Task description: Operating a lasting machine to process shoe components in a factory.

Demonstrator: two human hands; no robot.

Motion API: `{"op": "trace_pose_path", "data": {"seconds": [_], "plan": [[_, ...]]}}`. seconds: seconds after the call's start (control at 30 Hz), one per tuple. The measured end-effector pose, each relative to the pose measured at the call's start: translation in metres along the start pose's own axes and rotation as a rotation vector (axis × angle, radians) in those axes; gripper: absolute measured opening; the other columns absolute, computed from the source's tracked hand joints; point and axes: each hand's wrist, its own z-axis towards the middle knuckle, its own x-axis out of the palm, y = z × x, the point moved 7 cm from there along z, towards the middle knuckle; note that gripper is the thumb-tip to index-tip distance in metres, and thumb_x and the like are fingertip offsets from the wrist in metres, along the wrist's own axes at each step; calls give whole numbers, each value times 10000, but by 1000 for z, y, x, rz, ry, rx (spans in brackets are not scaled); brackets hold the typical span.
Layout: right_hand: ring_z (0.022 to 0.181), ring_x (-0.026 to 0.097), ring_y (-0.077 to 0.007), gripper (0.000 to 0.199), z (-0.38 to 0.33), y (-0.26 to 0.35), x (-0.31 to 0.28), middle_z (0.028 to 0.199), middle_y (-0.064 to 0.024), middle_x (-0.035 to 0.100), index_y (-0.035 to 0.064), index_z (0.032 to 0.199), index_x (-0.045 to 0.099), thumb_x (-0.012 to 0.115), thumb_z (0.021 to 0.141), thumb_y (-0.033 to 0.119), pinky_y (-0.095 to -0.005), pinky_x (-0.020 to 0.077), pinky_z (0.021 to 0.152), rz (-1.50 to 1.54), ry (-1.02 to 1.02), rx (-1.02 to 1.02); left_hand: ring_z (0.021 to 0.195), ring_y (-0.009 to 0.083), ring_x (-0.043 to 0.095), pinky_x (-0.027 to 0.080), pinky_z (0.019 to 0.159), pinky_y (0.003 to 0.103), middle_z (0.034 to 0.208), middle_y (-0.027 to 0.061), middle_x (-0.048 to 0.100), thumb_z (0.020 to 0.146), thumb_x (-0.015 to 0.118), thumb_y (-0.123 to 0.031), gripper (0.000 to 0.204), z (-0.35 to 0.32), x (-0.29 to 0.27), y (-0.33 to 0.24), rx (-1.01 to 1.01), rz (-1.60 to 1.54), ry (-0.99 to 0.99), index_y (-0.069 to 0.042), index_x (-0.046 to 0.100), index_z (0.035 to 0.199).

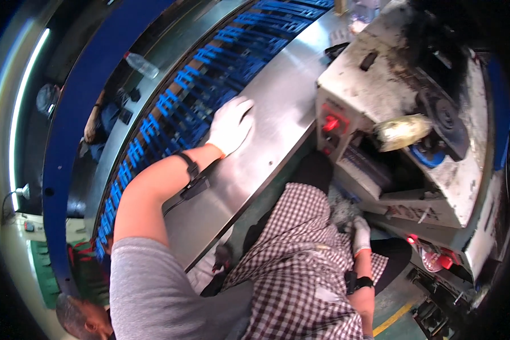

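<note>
My left hand (232,127), in a white glove, lies on the bare metal bench (277,96) beside the blue conveyor slats (181,79). Its fingers are stretched out and slightly bent, with nothing seen in them. At my right thigh, my right hand (360,233) wears a white glove too and sits low, beside the checkered apron (300,226) on my lap. Its fingertips are partly hidden, and whether they hold anything does not show. Next to it is a patch of grey, crumpled-looking material (341,209).
A stained white machine (345,73) with a red switch (331,123) stands at the right. On it are a yellowish tape roll (403,132) and a blue ring (426,156). A plastic bottle (141,64) lies beyond the conveyor. Another person (82,317) is at lower left.
</note>
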Motion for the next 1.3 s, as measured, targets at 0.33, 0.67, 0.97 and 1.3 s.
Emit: {"op": "trace_pose_path", "data": {"seconds": [0.33,0.67,0.97,1.3], "plan": [[684,644,-231,293,5,-9,-12,890,-99,656,77,1212,543,521,952,210,-354,528,641,-75,-59,41,1167,347,523,417,998,444,1226,162,571,840,579,-181,336,3,-1,-9,-32,-33,-37,-71,596,1158],[666,630,-219,300,0,0,-5,873,-94,647,46,1215,552,519,954,188,-338,525,640,-62,-53,45,1208,349,502,387,1027,454,1254,160,563,862,572,-195,353,0,0,-5,-61,-23,-38,-82,585,1196],[654,636,-228,274,0,-2,-5,861,-112,661,38,1189,553,542,953,176,-335,529,643,-38,-73,-8,1126,359,537,435,970,447,1198,162,575,827,568,-160,315,5,-6,-11,-22,-53,-49,-65,600,1126],[786,631,-223,283,-5,12,0,920,-79,638,2,1176,578,538,945,162,-351,539,707,-86,-7,-129,1186,360,524,414,1031,442,1244,181,575,851,559,-179,354,-2,-10,-3,-97,-49,31,-45,599,1176]]}}
